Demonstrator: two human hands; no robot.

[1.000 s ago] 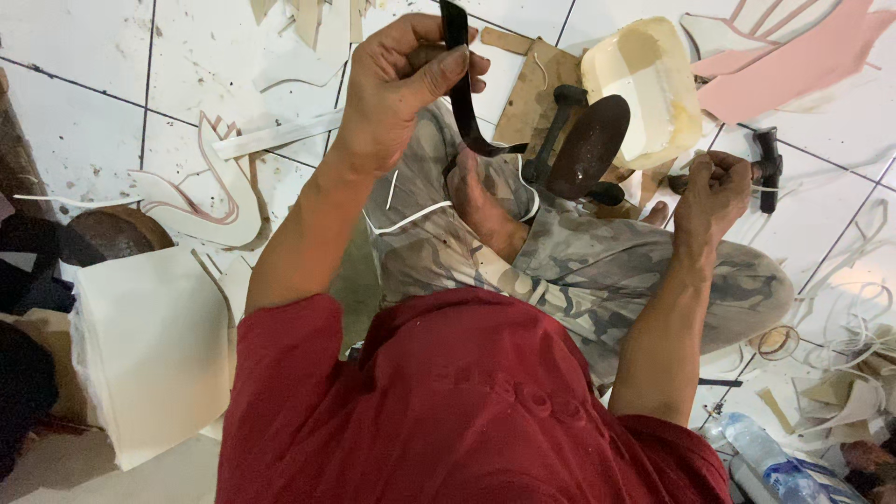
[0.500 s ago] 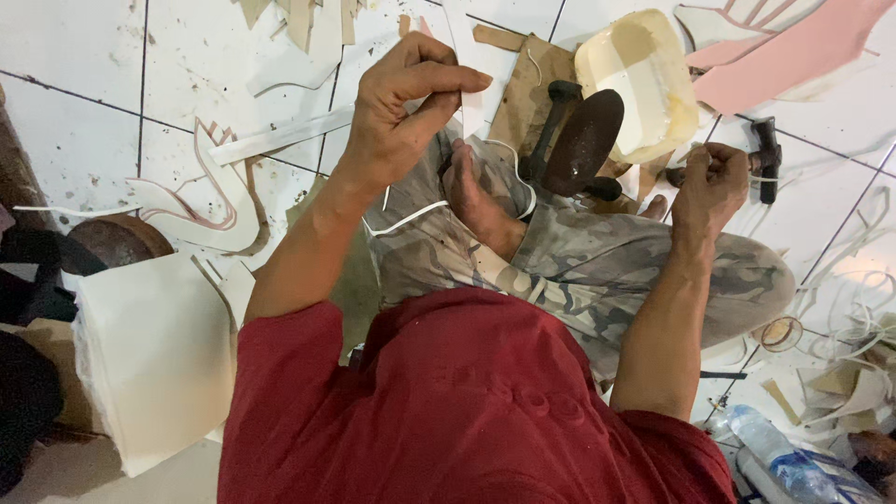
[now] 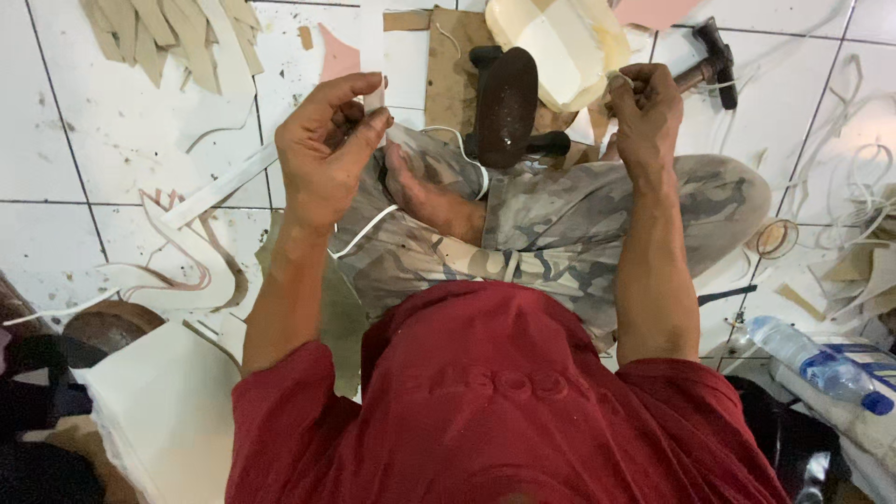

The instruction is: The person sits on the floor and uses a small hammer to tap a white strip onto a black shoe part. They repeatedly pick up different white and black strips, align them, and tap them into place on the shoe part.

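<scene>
Two hands raised over crossed legs, left hand [image 3: 327, 149] pinching white strip [image 3: 375, 56] at 11 o'clock, right hand [image 3: 646, 105] fisted on cord at 1, dark shoe last [image 3: 506, 105] between, hammer [image 3: 709, 58] beyond, bottle [image 3: 812, 359] at 4.

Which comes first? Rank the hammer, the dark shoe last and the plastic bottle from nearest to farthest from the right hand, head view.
From the right hand:
1. Hammer, just beside it, toward the upper right.
2. Dark shoe last, to its left.
3. Plastic bottle, far off at lower right.
</scene>
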